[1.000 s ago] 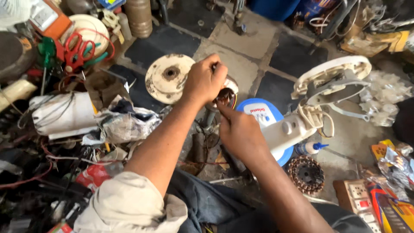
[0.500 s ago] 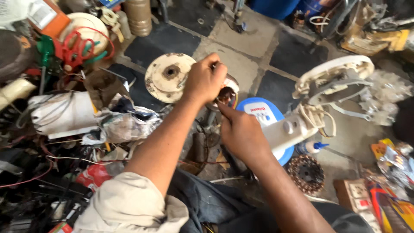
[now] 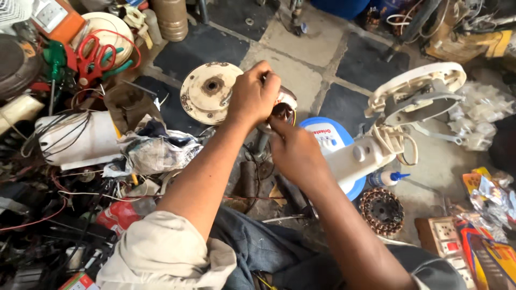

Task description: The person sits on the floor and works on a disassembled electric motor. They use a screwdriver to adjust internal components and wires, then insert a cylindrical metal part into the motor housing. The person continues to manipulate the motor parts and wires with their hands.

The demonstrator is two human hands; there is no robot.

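Observation:
My left hand (image 3: 254, 95) is closed over a small fan motor (image 3: 284, 107) with copper windings, held above the tiled floor. My right hand (image 3: 294, 149) comes from below, its fingertips pressed to the motor's underside. What the right fingers pinch is hidden. Just left of my hands a round cream motor cover (image 3: 208, 91) lies flat on the floor. A white and blue fan base (image 3: 344, 156) sits right of my right hand.
A white fan guard frame (image 3: 416, 91) lies at the right, with a copper stator (image 3: 381, 210) and a small glue bottle (image 3: 386, 178) below it. Red scissors (image 3: 91, 53), a white cylinder wound with wires (image 3: 75, 138) and tangled cables crowd the left.
Both hands stay on the motor and have barely shifted. The view has moved slightly.

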